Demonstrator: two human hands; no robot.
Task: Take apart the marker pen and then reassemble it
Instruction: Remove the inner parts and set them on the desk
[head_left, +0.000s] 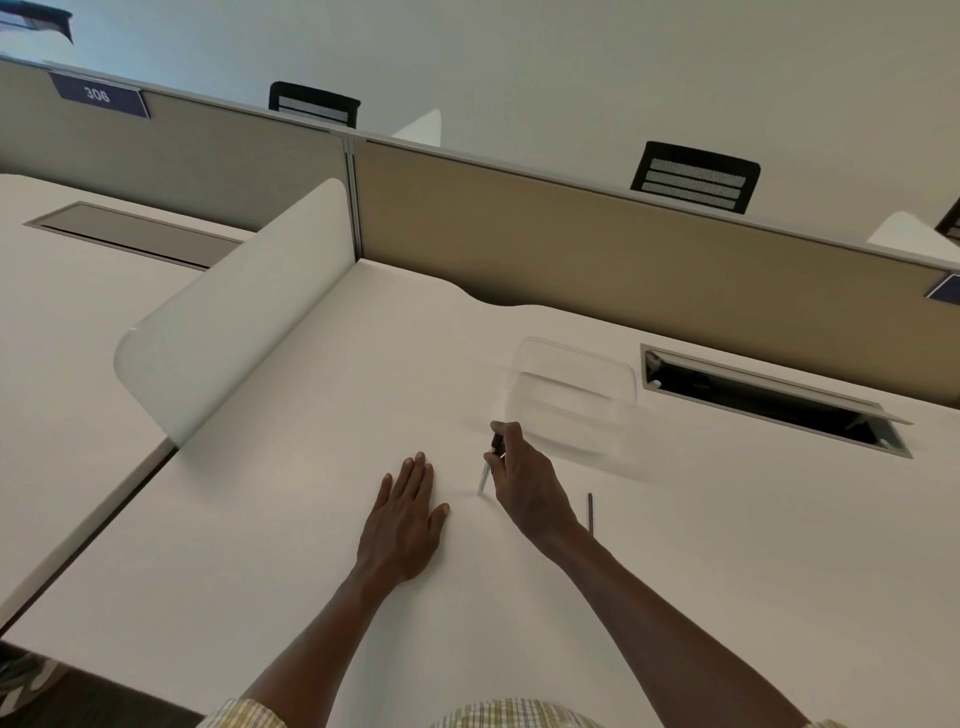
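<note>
My right hand (524, 486) grips a slim marker pen (490, 464) near its dark upper end, holding it almost upright with its pale lower end touching the white desk (270, 545). My left hand (402, 519) lies flat on the desk, palm down and fingers apart, a short way left of the pen and holding nothing. A thin dark rod (590, 513), apparently a part of the pen, lies on the desk just right of my right wrist.
A clear plastic tray (571, 395) stands just beyond my right hand. An open cable hatch (769, 400) sits at the right rear. A white curved divider (234, 317) rises on the left, and tan partition panels (597, 249) close the back.
</note>
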